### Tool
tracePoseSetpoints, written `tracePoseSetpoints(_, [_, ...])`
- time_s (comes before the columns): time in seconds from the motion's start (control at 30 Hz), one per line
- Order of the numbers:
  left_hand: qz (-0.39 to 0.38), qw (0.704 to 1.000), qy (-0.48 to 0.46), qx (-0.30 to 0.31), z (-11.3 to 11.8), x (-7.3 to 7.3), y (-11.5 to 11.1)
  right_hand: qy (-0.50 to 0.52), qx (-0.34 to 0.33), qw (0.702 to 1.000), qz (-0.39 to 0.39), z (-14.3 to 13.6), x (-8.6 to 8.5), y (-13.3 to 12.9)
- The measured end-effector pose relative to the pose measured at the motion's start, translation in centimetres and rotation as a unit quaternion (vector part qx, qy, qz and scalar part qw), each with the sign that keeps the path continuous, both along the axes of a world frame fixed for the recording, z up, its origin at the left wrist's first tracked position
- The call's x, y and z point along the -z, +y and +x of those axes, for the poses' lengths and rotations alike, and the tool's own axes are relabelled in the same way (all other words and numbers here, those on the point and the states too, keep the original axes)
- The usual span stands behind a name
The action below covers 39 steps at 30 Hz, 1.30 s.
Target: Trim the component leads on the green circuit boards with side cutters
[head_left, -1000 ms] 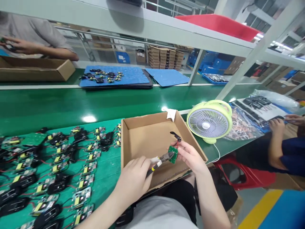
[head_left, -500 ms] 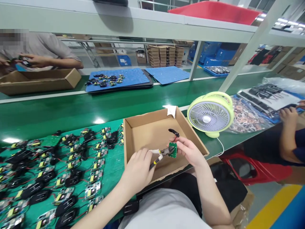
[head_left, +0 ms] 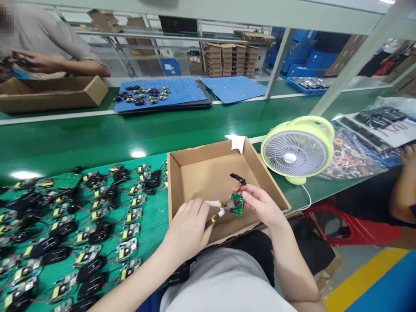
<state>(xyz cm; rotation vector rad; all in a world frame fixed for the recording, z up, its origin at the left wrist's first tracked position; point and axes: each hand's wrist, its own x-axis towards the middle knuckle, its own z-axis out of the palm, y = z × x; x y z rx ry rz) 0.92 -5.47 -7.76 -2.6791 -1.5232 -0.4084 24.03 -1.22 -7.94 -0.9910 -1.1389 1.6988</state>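
Observation:
My left hand (head_left: 190, 223) is wrapped round the handles of a pair of cutting pliers (head_left: 230, 204), which have black, yellow and white grips. The jaws lie against the face of a small green circuit board (head_left: 238, 205). Whether they are closed on a lead, I cannot tell. My right hand (head_left: 261, 203) pinches the board by its right edge. Red and dark wires run up from the board to a black plastic part (head_left: 238, 178) above my fingers. Both hands are over an open cardboard box (head_left: 208, 173).
Left of the box, a green mat (head_left: 152, 225) carries rows of circuit boards wired to black casings. A lime-green fan (head_left: 294, 151) stands right of the box, beside a bag of copper-coloured rings (head_left: 349, 154). Co-workers' arms (head_left: 81, 67) show at far left and right.
The view has tilted down and shifted slightly, so the background appears higher. Both hands keep their grips on the pliers and the circuit board, and the jaws stay at the board.

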Motion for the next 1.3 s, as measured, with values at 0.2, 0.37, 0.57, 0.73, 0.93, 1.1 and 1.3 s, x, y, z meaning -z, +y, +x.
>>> tracePoseSetpoints(0.2, [0.006, 1.000, 0.004, 0.002, 0.13, -0.28, -0.05, -0.028, -0.004, 1.000, -0.002, 0.16, 0.11, -0.01])
tracePoseSetpoints(0.37, [0.007, 1.000, 0.008, 0.013, 0.11, -0.54, -0.06, -0.034, -0.023, 0.999, -0.006, 0.47, 0.67, 0.00])
tracePoseSetpoints(0.57, [0.009, 1.000, 0.004, 0.010, 0.00, -0.57, -0.17, -0.037, -0.012, 0.999, -0.027, 0.53, 0.53, 0.05])
tracePoseSetpoints(0.73, [0.015, 1.000, -0.002, 0.004, 0.10, -0.77, -0.06, -0.038, -0.003, 0.999, -0.033, 0.48, 0.31, -0.10])
tracePoseSetpoints(0.93, [0.038, 0.999, -0.016, 0.007, 0.16, -0.81, 0.04, -0.029, -0.001, 0.999, -0.033, 0.44, 0.03, -0.10])
tracePoseSetpoints(1.1, [0.052, 0.998, -0.023, -0.001, 0.37, -0.70, 0.21, -0.016, 0.010, 0.999, -0.027, 0.37, -0.24, -0.13])
tracePoseSetpoints(1.3, [0.058, 0.998, -0.031, 0.006, 0.28, -0.46, 0.20, -0.015, 0.013, 1.000, -0.014, 0.38, -0.04, -0.15])
